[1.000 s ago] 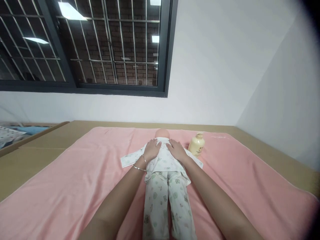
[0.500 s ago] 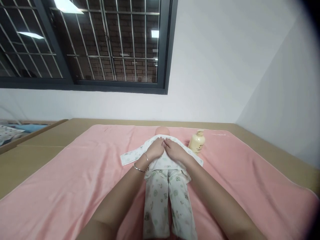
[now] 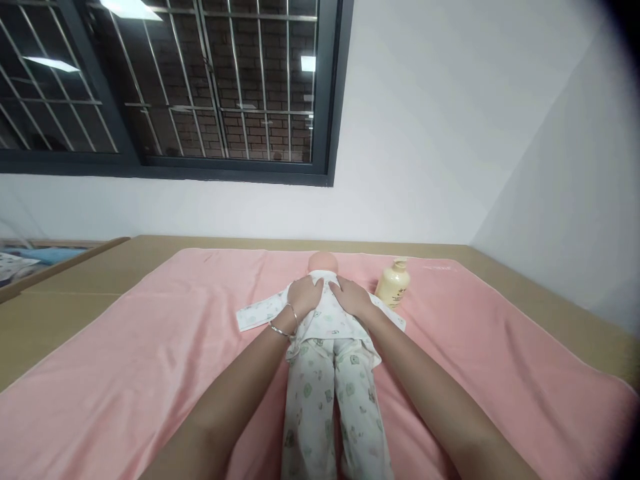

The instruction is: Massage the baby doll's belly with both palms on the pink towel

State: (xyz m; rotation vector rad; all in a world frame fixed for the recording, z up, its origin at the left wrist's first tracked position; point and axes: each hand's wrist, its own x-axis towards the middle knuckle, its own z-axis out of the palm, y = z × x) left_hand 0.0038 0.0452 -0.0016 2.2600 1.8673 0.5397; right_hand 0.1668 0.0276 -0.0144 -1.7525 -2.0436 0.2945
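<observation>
A baby doll [image 3: 323, 262] lies stretched out in front of me, its bare head at the far end. It wears a white printed long-sleeved top [image 3: 331, 323] and matching printed trousers [image 3: 311, 393]. My left hand [image 3: 305, 293], with bangles at the wrist, lies flat on the left side of the doll's upper body. On the right side of the same area rests my right hand [image 3: 351, 295], fingers stretched out. A gap shows between the two hands, with the top's fabric visible there. The doll's sleeves spread out to both sides; my hands and forearms hide part of them.
A pink sheet [image 3: 150, 347] lies under the doll on a tan surface [image 3: 65, 293]. A pale yellow pump bottle [image 3: 393, 284] stands right of the doll. Folded cloths [image 3: 45, 257] lie at the far left. Behind is a white wall with a barred window [image 3: 225, 87].
My hands have moved apart from the middle of the doll's chest, left and right, and their fingers have flattened out. More of the doll's head and the top's neckline shows.
</observation>
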